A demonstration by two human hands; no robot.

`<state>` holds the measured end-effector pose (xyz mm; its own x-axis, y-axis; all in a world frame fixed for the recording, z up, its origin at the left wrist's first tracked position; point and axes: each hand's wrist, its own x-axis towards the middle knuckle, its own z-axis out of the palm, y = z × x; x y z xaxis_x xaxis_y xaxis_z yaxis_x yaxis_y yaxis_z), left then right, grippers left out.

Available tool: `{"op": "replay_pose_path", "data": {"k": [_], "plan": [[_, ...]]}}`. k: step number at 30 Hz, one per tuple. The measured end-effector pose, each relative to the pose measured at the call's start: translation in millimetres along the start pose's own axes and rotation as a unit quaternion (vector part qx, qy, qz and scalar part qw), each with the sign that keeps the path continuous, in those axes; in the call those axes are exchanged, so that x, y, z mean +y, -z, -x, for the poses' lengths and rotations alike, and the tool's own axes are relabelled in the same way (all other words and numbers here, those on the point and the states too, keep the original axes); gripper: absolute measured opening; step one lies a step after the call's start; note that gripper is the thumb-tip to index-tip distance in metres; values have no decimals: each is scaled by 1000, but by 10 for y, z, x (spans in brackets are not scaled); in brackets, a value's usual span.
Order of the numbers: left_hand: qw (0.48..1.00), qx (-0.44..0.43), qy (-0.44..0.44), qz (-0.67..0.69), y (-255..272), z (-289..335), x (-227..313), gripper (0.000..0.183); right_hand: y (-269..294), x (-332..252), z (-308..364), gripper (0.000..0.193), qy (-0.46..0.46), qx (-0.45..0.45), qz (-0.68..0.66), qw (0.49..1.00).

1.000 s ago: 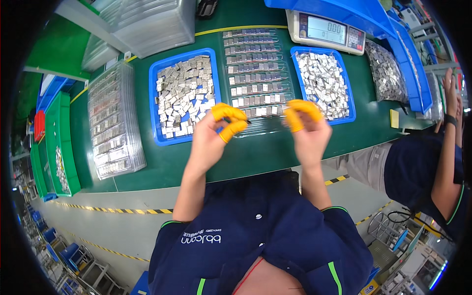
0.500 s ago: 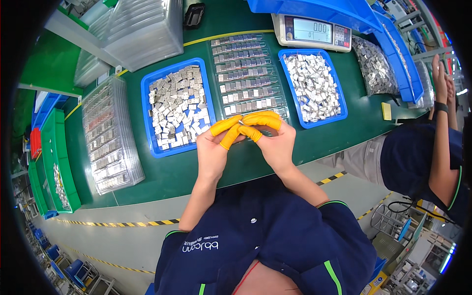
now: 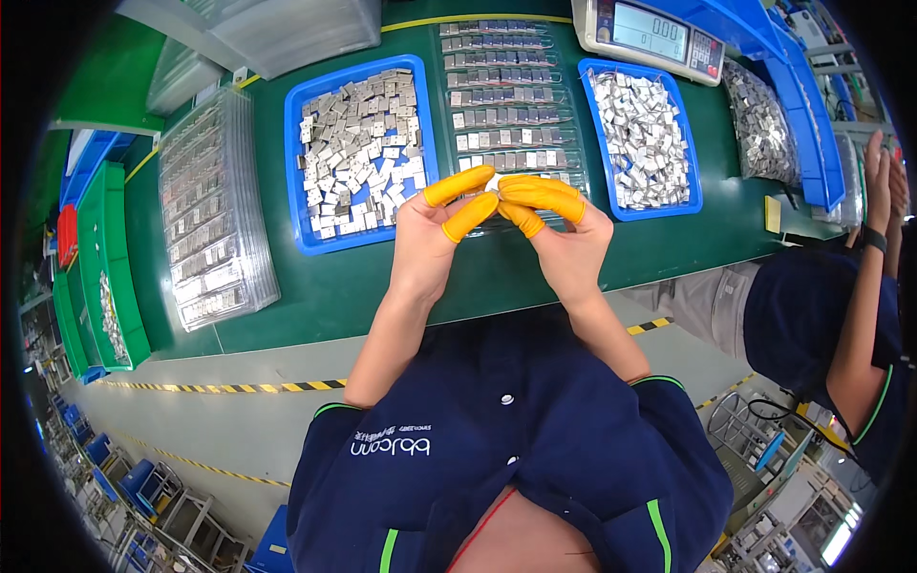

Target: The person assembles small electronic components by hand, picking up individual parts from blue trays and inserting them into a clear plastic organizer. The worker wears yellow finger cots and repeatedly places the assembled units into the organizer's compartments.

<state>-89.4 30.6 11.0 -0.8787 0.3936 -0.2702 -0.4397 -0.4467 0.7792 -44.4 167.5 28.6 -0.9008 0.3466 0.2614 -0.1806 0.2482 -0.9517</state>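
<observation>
My left hand [image 3: 427,229] and my right hand [image 3: 565,232] meet over the near edge of the table, with yellow finger cots on the thumbs and fingers. Pinched between their fingertips is a small whitish piece [image 3: 493,183], mostly covered, so its exact kind is hard to make out. Just beyond my hands lies a clear plastic tray [image 3: 506,103] with rows of small silver metal connector shells. A blue bin [image 3: 299,205] of loose metal connector shells stands to the left of it. On the right, another blue bin [image 3: 695,181] holds smaller white-and-silver connector pieces.
Stacked clear trays [image 3: 218,229] stand at the left, beside green bins [image 3: 119,248]. A digital scale [image 3: 650,36] sits at the back, near a bag of metal parts [image 3: 761,129]. Another person [image 3: 812,306] stands at the right by the table edge.
The view has shifted, so the table's things sit higher in the picture. My fingertips have changed their grip slightly and stay together; more of the whitish piece shows between them.
</observation>
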Motion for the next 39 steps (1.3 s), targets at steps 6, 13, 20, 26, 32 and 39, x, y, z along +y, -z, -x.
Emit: {"op": "replay_pose_path", "data": {"k": [6,13,20,26,32,39], "plan": [[999,4,-37,-21,53,-14,-28,33,29,-4,-16,21,-143,-14,-171,975],[992,40,-75,-92,23,-3,21,27,75,9,-82,21,-157,19,-200,967],[989,29,-72,-129,3,35,33,20,58,22,-44,21,-151,4,-190,970],[987,34,-69,-138,13,41,31,20,32,33,7,21,-173,14,-235,956],[980,8,-75,-185,125,70,73,19,57,4,73,22,-159,-4,-124,979],[953,-24,-98,-286,174,137,163,17,126,3,100,19,-167,-47,-88,981]]}}
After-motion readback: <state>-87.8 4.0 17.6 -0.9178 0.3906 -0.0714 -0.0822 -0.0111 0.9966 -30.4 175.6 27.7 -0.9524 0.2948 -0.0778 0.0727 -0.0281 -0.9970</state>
